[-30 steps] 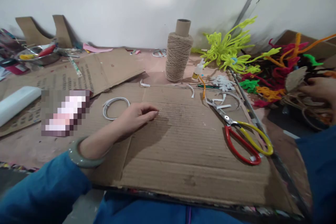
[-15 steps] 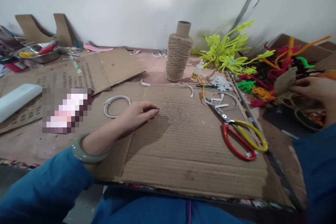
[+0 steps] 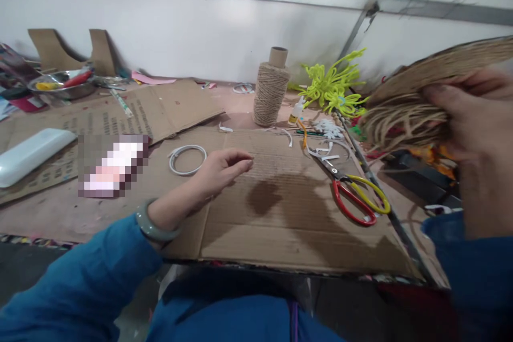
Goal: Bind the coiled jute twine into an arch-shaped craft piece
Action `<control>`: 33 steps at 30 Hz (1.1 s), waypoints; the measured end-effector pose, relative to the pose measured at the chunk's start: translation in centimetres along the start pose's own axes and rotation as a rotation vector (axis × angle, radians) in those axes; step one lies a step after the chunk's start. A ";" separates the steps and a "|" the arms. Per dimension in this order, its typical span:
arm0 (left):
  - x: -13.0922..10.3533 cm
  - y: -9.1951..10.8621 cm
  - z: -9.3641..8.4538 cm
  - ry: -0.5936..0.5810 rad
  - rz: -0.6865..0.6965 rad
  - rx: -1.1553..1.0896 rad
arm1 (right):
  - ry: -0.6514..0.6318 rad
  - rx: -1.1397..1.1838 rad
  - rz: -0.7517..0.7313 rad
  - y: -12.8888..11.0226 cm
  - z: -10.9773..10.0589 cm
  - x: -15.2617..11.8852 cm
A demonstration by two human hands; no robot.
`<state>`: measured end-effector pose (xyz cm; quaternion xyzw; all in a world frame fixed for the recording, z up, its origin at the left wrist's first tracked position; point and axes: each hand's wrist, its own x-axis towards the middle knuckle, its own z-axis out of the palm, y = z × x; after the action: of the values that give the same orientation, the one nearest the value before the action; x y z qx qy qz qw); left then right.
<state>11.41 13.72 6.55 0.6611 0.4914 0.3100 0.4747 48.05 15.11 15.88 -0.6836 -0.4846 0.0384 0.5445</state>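
Over the cardboard sheet (image 3: 240,240), my left hand (image 3: 224,171) has its thumb and fingers drawn together, with nothing visible in them. A white coiled strip (image 3: 172,163) lies beside that hand, partly behind it. Raised at the right edge, my right hand (image 3: 476,101) is closed on a brown twine-covered piece (image 3: 404,83). Loose-looking strands of twine hang under its rim; the far end is out of view. Scissors (image 3: 340,176) with one red and one yellow handle lie on the right of the cardboard.
A twine spool (image 3: 271,91) stands at the back beside a small glue bottle (image 3: 296,111). Yellow-green fuzzy stems (image 3: 331,85) are heaped right of them. A pixelated object (image 3: 116,165) and a white case (image 3: 36,155) lie left. A metal bowl (image 3: 66,85) stands behind.
My right hand has lifted the twine-covered piece up from the pile at the right, toward the camera. My left hand stays near the white coil. The view has shifted slightly.
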 end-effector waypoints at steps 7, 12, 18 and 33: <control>-2.0 2.0 0.6 -0.092 0.318 -0.328 | -0.715 0.597 0.238 -6.0 8.2 -12.6; -0.7 1.0 0.6 -0.026 0.199 -0.484 | -0.819 0.634 0.348 -6.0 11.1 -15.1; 1.3 0.1 -1.5 0.179 0.048 -0.528 | -0.802 0.600 0.515 -4.2 9.7 -15.0; -0.7 2.3 -2.2 -0.004 -0.041 -0.153 | -0.943 0.474 0.273 -2.9 9.3 -12.7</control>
<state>10.12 13.65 9.55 0.6134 0.4785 0.3357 0.5311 34.12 12.56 8.31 -0.5075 -0.5611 0.5193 0.3974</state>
